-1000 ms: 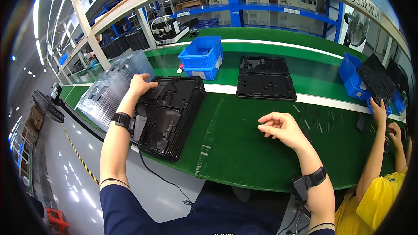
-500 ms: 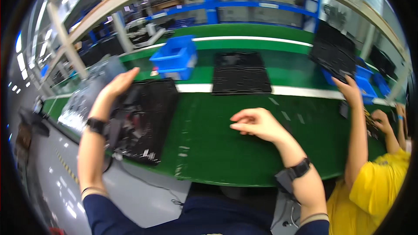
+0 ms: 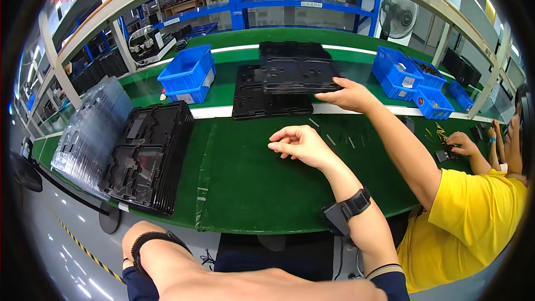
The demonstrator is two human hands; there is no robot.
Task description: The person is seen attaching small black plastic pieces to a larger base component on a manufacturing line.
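Observation:
My right hand [image 3: 301,145] hovers over the green bench mat, fingers loosely bent and apart, with nothing in it. My left hand [image 3: 278,285] is very close at the lower edge, with its forearm folded across; its fingers are largely cut off, so I cannot tell their shape. Beyond my right hand, a flat black plastic tray [image 3: 298,69] is held by a co-worker's hand [image 3: 351,96]. It overlaps another black tray [image 3: 251,106] lying on the bench; whether they touch is unclear. To the left stands a stack of black trays [image 3: 147,150].
Clear plastic trays [image 3: 92,134] are stacked at the far left. Blue bins [image 3: 186,72] stand at the back left, and more blue bins [image 3: 395,72] at the back right. The co-worker in a yellow shirt [image 3: 473,223] sits at my right. Small thin strips [image 3: 331,140] lie on the mat.
My left hand has left the black tray stack and come back toward me. The co-worker's tray has moved left over the middle one. My right hand keeps its loose shape.

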